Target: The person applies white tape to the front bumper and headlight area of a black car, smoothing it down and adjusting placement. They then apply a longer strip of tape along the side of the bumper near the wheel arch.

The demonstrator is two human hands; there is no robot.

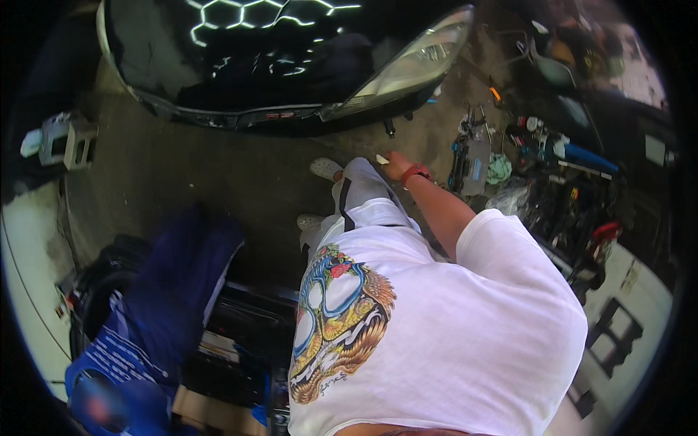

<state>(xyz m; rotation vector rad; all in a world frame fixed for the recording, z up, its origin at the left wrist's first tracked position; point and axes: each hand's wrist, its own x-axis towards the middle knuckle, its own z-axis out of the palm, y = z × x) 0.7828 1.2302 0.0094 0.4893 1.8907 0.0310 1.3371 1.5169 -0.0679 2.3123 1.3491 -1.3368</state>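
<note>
My right hand (401,166), with a red watch (416,173) at the wrist, is lowered beside my knee. A small white object (382,159) shows at its fingertips; what it is cannot be made out. Ahead is the glossy black front of a car (245,71), with a clouded headlight (414,62) on its right side. A small black part (389,128) shows just below the bumper, apart from the hand. My left hand is out of view, beyond my white T-shirt (452,316).
A person in blue (163,305) is at the lower left, near a black tyre (98,283). On the right lie a tool case (471,169), a green cloth (498,169), clear plastic (511,199) and jumbled tools and parts. A light-coloured block (79,144) stands far left.
</note>
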